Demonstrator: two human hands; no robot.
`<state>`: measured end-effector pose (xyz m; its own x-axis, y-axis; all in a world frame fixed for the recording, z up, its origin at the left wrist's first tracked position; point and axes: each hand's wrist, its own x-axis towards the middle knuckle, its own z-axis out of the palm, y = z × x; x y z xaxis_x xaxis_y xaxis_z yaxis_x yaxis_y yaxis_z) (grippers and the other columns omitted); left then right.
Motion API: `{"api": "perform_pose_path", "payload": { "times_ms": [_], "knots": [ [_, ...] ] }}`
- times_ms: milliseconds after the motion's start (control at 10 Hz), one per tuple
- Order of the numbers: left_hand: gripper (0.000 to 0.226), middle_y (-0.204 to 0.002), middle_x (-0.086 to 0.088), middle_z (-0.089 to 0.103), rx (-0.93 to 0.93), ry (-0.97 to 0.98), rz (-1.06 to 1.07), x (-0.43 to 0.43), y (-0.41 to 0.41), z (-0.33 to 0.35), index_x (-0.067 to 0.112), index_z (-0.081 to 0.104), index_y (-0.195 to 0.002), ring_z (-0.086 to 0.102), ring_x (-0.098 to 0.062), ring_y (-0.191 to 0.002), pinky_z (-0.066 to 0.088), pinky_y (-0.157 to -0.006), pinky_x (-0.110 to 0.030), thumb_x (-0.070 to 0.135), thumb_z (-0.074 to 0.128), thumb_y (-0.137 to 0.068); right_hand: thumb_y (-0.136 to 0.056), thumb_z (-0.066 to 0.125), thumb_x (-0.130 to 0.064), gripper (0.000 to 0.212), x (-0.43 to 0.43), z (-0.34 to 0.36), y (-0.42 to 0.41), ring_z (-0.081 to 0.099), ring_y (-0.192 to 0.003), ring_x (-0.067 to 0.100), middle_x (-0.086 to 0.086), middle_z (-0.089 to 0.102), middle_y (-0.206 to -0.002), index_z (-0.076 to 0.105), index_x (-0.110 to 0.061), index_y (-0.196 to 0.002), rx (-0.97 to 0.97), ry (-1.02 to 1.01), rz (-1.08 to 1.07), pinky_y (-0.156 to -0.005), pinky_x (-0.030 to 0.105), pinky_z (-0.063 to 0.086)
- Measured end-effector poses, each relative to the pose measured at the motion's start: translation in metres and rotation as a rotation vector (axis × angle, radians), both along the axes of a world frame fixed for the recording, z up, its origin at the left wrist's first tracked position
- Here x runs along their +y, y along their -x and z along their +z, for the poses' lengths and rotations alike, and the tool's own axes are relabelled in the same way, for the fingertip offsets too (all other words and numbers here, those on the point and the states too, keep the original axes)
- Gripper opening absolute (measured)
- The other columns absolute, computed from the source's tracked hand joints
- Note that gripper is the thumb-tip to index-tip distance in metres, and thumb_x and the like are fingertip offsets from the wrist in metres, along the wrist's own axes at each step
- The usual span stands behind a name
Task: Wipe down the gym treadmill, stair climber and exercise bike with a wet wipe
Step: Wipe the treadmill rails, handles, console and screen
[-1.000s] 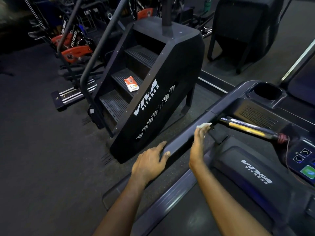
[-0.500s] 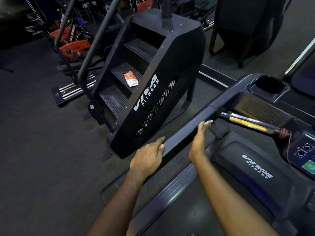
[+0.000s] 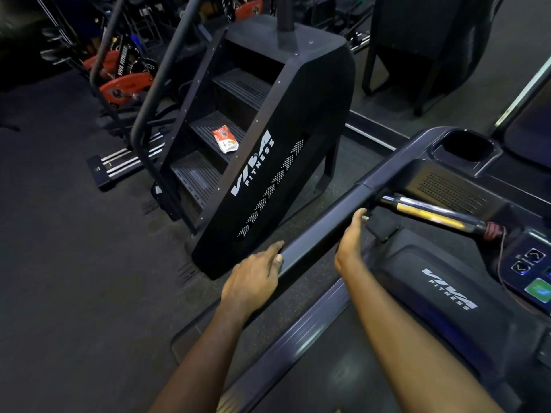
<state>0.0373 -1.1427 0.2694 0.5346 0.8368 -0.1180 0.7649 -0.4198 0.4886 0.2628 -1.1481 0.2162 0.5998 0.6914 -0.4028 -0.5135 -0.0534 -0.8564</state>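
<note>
On the rail point(image 3: 313, 239) of the treadmill point(image 3: 441, 296), the right hand point(image 3: 350, 242) lies flat, fingers straight, pressing the wet wipe point(image 3: 365, 217), of which less shows than a second ago. The left hand point(image 3: 256, 278) rests open on the rail's end. A packet point(image 3: 225, 140) lies on a step of the stair climber point(image 3: 298, 129); exercise bikes point(image 3: 125, 84) stand behind.

Left hand point(image 3: 253, 278) on treadmill handrail point(image 3: 322, 231), right hand point(image 3: 350, 242) pressing wet wipe point(image 3: 365, 217) to its inner side, packet point(image 3: 225, 140) on stair climber step point(image 3: 204, 129)
</note>
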Motion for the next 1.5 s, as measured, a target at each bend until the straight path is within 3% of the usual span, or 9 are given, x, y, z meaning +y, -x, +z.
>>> {"api": "perform_pose_path", "payload": {
  "times_ms": [300, 500, 800, 900, 1000, 1100, 1200, 1300, 1500],
  "knots": [
    [0.045, -0.122, 0.006, 0.067, 0.006, 0.009, -0.006, 0.002, 0.0, -0.004, 0.041, 0.033, -0.151, 0.061, -0.008, -0.096, 0.045, -0.077, -0.034, 0.048, 0.028, -0.107, -0.078, 0.029, -0.092, 0.11, -0.014, -0.001, 0.015, 0.013, -0.156, 0.019, 0.001, 0.009, -0.17, 0.002, -0.027, -0.163, -0.031, -0.037, 0.056, -0.124, 0.041, 0.012],
    [0.045, -0.124, 0.005, 0.067, -0.016, -0.009, -0.004, 0.003, 0.0, -0.005, 0.039, 0.036, -0.15, 0.064, -0.011, -0.103, 0.043, -0.078, -0.031, 0.048, 0.029, -0.107, -0.079, 0.026, -0.094, 0.102, -0.029, -0.004, 0.069, -0.014, -0.151, 0.001, -0.024, -0.02, -0.162, -0.013, -0.041, -0.157, -0.148, -0.09, 0.109, -0.122, 0.033, -0.002],
    [0.054, -0.143, -0.011, 0.056, -0.024, 0.218, -0.181, 0.018, 0.005, -0.003, 0.034, 0.018, -0.161, 0.056, -0.027, -0.126, 0.046, -0.105, -0.046, 0.048, 0.025, -0.109, -0.103, 0.017, -0.063, 0.074, -0.009, 0.023, 0.056, -0.011, -0.153, 0.005, -0.013, -0.017, -0.167, -0.011, -0.027, -0.161, -0.19, -0.021, -0.059, -0.128, 0.038, -0.003],
    [0.057, -0.155, -0.011, 0.045, -0.039, 0.308, -0.271, 0.027, 0.007, -0.002, 0.037, 0.007, -0.161, 0.045, -0.028, -0.14, 0.036, -0.116, -0.044, 0.052, 0.023, -0.108, -0.083, 0.024, -0.091, 0.102, -0.035, 0.015, 0.103, 0.02, -0.143, -0.006, -0.02, 0.021, -0.156, 0.013, -0.027, -0.162, -0.235, 0.011, 0.044, -0.104, -0.003, 0.024],
    [0.059, -0.161, -0.009, 0.037, -0.072, 0.335, -0.303, 0.034, 0.007, -0.005, 0.036, 0.006, -0.162, 0.038, -0.026, -0.146, 0.029, -0.121, -0.042, 0.052, 0.023, -0.107, -0.09, 0.024, -0.084, 0.094, -0.037, 0.017, 0.099, 0.03, -0.136, -0.001, -0.012, 0.035, -0.152, 0.026, -0.022, -0.16, -0.259, 0.074, 0.075, -0.081, -0.01, 0.031],
    [0.059, -0.153, -0.012, 0.048, -0.089, 0.342, -0.327, 0.036, 0.008, -0.008, 0.033, 0.007, -0.162, 0.046, -0.026, -0.14, 0.035, -0.118, -0.042, 0.049, 0.025, -0.108, -0.089, 0.021, -0.079, 0.094, -0.012, 0.033, 0.071, 0.011, -0.154, 0.007, -0.009, 0.006, -0.169, 0.007, -0.022, -0.163, -0.23, 0.022, -0.109, -0.123, 0.021, 0.015],
    [0.058, -0.151, -0.012, 0.05, -0.107, 0.318, -0.328, 0.035, 0.008, -0.011, 0.033, 0.008, -0.162, 0.049, -0.026, -0.138, 0.038, -0.115, -0.042, 0.047, 0.026, -0.109, -0.08, 0.028, -0.092, 0.105, -0.008, 0.025, 0.08, 0.011, -0.15, -0.006, -0.015, 0.0, -0.168, 0.004, -0.031, -0.163, -0.225, 0.016, -0.139, -0.121, 0.019, 0.01],
    [0.057, -0.153, -0.011, 0.047, -0.121, 0.312, -0.34, 0.035, 0.009, -0.014, 0.035, 0.008, -0.161, 0.046, -0.026, -0.14, 0.036, -0.111, -0.039, 0.048, 0.025, -0.109, -0.08, 0.029, -0.096, 0.097, -0.023, -0.014, 0.114, 0.037, -0.107, -0.039, -0.017, 0.025, -0.162, 0.023, -0.038, -0.158, -0.235, 0.049, -0.157, -0.086, -0.01, 0.029],
    [0.058, -0.14, -0.011, 0.057, -0.105, 0.282, -0.34, 0.035, 0.008, -0.013, 0.034, 0.007, -0.161, 0.056, -0.028, -0.128, 0.044, -0.108, -0.044, 0.048, 0.025, -0.108, -0.096, 0.021, -0.078, 0.085, 0.003, 0.003, 0.068, 0.011, -0.149, -0.005, -0.016, 0.001, -0.168, 0.002, -0.029, -0.163, -0.14, -0.046, -0.215, -0.122, 0.024, 0.014]
  ]
}}
